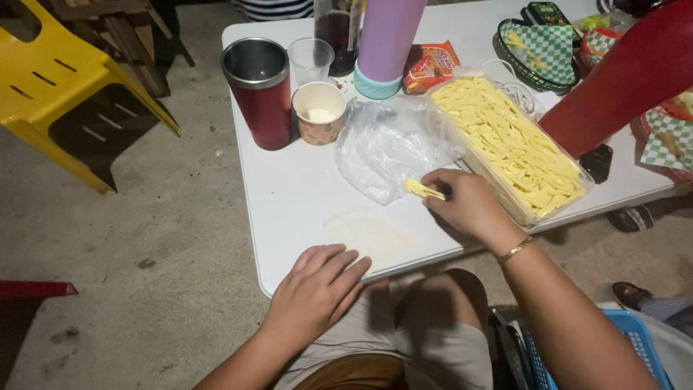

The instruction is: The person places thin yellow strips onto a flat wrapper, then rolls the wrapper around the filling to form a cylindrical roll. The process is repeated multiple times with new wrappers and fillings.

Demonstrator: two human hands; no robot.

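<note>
Yellow cheese stick [424, 191] pinched in right hand [468, 206], near clear plastic bag [386, 141]. Left hand [316, 289] open, flat on white tabletop [289, 195] edge, holding nothing.

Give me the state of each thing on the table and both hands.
Clear tub: open, full of yellow sticks.
Red tumbler: lidless, upright.
Paper cup: upright, open.
Plastic bag: crumpled, lying flat.
Right hand: grip pinching yellow stick.
Left hand: flat on table edge, empty.

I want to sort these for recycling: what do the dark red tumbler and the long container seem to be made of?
Dark red tumbler: likely stainless steel, given the shiny grey rim and inside, with a glossy red coat. Long container: probably thin clear plastic, since the yellow strips show through its wall.
</note>
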